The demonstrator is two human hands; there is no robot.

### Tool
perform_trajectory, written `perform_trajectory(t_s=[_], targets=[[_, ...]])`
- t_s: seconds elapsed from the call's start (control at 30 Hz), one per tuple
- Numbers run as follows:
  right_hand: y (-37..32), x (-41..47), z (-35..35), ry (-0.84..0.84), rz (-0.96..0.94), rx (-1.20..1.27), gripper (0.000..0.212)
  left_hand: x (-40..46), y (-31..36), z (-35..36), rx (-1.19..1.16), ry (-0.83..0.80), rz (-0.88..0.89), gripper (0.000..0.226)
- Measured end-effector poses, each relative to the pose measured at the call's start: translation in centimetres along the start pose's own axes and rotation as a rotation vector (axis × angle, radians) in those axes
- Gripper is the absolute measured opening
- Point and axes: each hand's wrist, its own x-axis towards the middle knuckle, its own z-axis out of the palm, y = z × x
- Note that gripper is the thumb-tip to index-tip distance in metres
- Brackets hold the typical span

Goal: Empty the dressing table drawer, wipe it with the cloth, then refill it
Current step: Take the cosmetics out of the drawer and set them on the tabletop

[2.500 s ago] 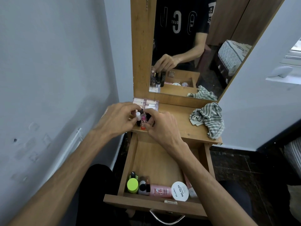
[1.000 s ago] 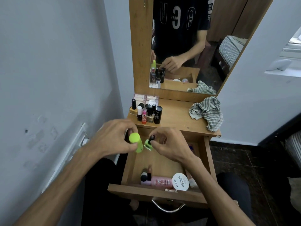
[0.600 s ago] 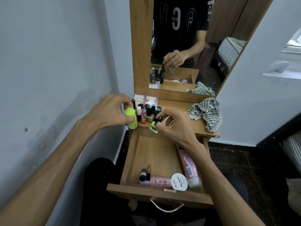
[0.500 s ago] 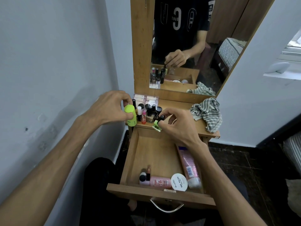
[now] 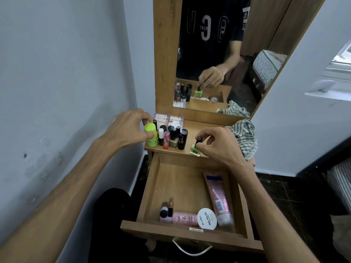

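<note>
Left hand [image 5: 131, 128] grip holding green tube [image 5: 151, 135] at tabletop's left edge, right hand [image 5: 218, 145] grip holding polish bottle [image 5: 196, 149] near front edge

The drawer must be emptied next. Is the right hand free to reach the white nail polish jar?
Probably not yet: the right hand grips a green nail polish bottle. The jar lies uncovered in the open drawer.

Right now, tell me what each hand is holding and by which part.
The left hand grips the lime-green container around its upper body and cap. The right hand pinches the green nail polish bottle by its black cap, with the bottle's base on the tabletop.
</note>
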Motion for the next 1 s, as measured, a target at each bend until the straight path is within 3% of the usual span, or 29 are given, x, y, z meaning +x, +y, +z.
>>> perform_trajectory(t_s=[0.23, 0.47, 0.7, 0.8, 1.0], targets=[[1.3, 2.3, 0.5, 0.096, 0.096, 0.001, 0.005, -0.5, -0.2, 0.5, -0.036, 0.037, 0.004, 0.035], [1.1, 8.2, 2.2, 0.192, 0.191, 0.0, 0.008, -1.0, -0.7, 0.4, -0.007, 0.121, 0.015, 0.043], [1.5, 12.1, 4.2, 0.135, 0.176, -0.017, 0.006, -3.5, 2.6, 0.3, -0.157, 0.295, 0.156, 0.011], [1.8, 12.4, 4.7, 0.145, 0.183, 0.015, 0.008, -4.9, 4.0, 1.6, -0.182, 0.213, 0.193, 0.012], [2.5, 11.4, 4.6, 0.128, 0.169, 0.051, 0.02, -7.5, 4.9, 5.3, -0.114, -0.165, 0.208, 0.011]])
